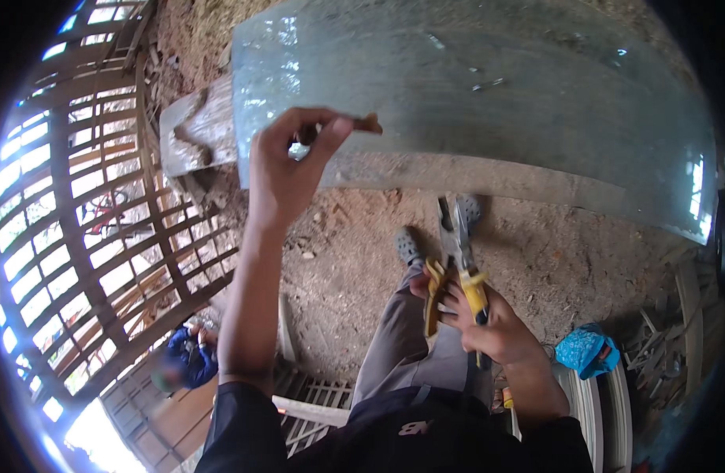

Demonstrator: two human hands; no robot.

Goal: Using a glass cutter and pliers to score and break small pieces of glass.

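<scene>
My left hand is raised over the near left part of a glass sheet. Its thumb and forefinger pinch a small brown piece that I cannot name for certain. Lower down and to the right, my right hand grips a pair of pliers with yellow handles. The pliers point away from me, with their jaws and handles spread apart. They are above the dirt floor, between my shoes and the glass. Part of the lower handle is hidden by my fingers.
A few small shiny bits lie on the glass. Left stands a wooden lattice wall, with a person in blue near its foot. A blue patterned cloth item and scrap wood are at right.
</scene>
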